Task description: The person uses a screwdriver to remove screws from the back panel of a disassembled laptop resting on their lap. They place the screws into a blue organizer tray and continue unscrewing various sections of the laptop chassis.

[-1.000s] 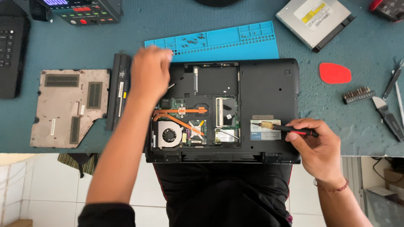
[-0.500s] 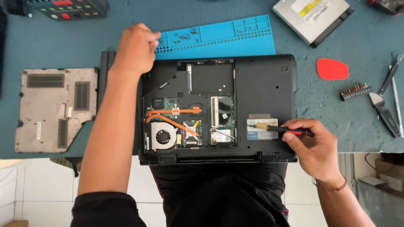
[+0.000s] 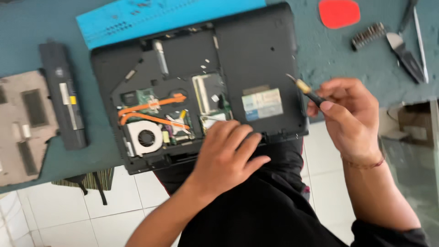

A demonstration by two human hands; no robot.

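While your left hand (image 3: 228,155) rests flat, fingers spread, on the laptop's (image 3: 201,87) near edge, keep it pressing. Your right hand's (image 3: 350,116) fingers stay pinched on the screwdriver (image 3: 307,91); seat its tip squarely.

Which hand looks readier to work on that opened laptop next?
Probably the right hand: it holds the screwdriver beside the laptop. The left hand lies flat on the near edge.
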